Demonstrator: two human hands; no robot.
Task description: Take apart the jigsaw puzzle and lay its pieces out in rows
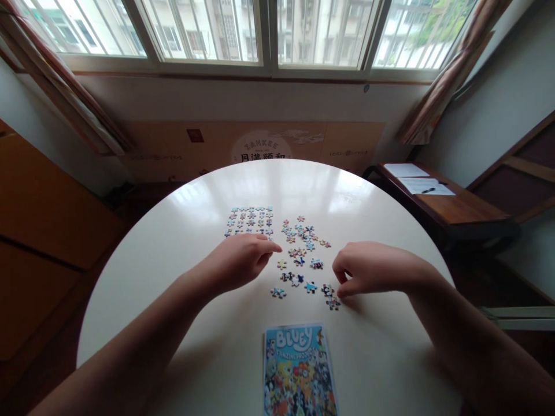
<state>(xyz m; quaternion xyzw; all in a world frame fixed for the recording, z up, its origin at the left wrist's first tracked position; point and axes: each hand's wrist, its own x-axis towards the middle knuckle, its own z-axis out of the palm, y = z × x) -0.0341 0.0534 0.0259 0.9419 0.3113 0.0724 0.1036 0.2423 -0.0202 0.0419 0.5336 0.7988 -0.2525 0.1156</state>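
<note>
Small jigsaw pieces lie on a round white table (182, 277). A tidy block of sorted pieces (250, 222) sits at the back left, and loose scattered pieces (303, 254) spread in the middle. My left hand (236, 260) rests beside the sorted block with its fingers curled and pressed together, the fingertip pointing right toward the loose pieces. My right hand (368, 268) is curled in a pinch over the pieces at the right edge of the scatter, by a dark piece (333, 303). What either hand pinches is hidden. A picture card reading Bluey (299, 370) lies at the near edge.
A dark wooden side table (459, 211) with papers (422, 185) and a pen stands to the right. Barred windows (269, 29) with tied curtains fill the back wall. A printed cardboard panel (260, 147) leans below the sill. A wooden cabinet (39, 231) is on the left.
</note>
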